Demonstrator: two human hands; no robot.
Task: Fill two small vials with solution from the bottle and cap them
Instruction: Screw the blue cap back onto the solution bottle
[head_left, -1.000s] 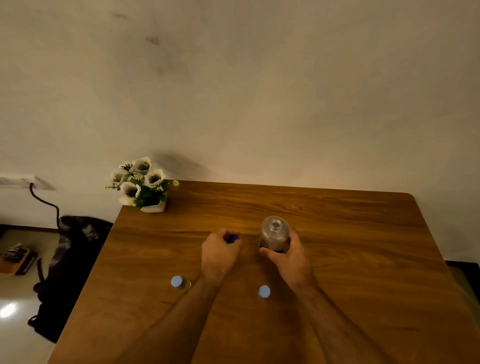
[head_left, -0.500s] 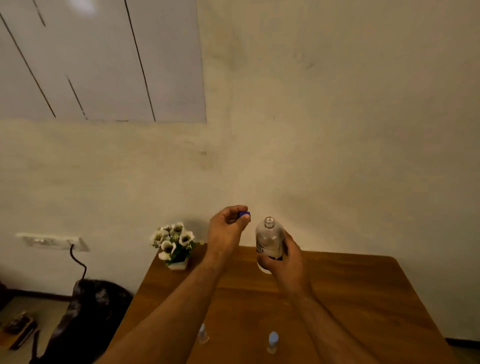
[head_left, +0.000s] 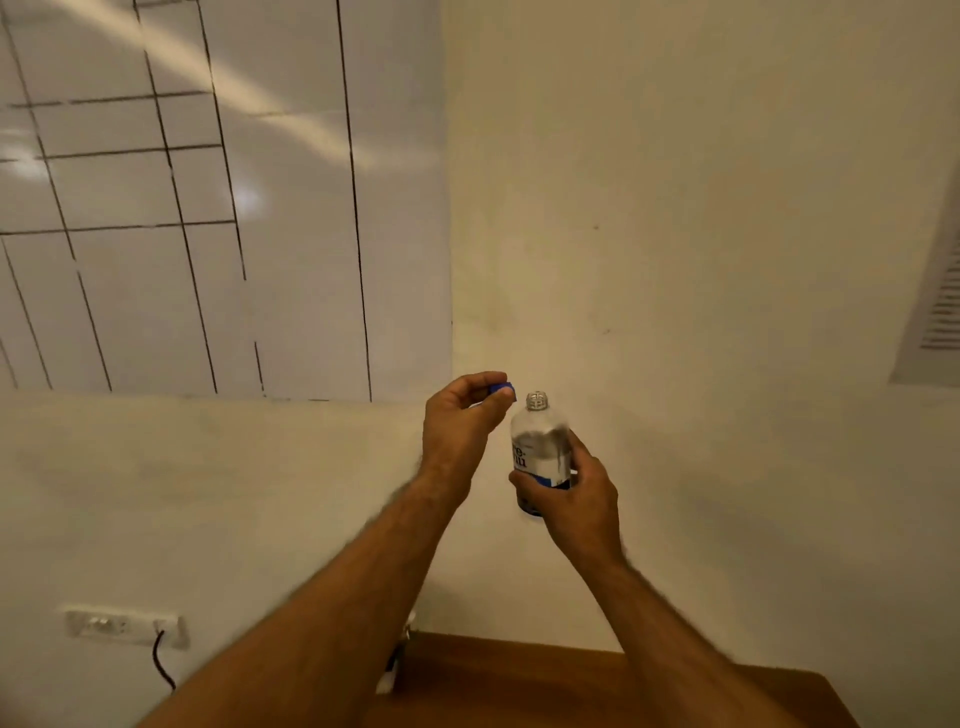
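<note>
A clear plastic bottle (head_left: 539, 447) with a blue-and-white label stands upright in the air, its threaded neck uncapped. My right hand (head_left: 576, 501) grips it around the lower half. My left hand (head_left: 460, 421) is raised just left of the bottle's neck and pinches the small blue bottle cap (head_left: 503, 389) between thumb and fingers. The cap is a short gap away from the neck, at about its height. The two small vials are out of view below the frame.
Only the far edge of the wooden table (head_left: 587, 680) shows at the bottom. A plain wall fills the view, with white tiles (head_left: 218, 208) at upper left, a wall socket (head_left: 122, 623) with a black cable at lower left, and a vent (head_left: 940, 312) at right.
The view has tilted up, so the vials and most of the table dropped out of frame. Both hands rose with the bottle and the blue cap, which stays off the neck.
</note>
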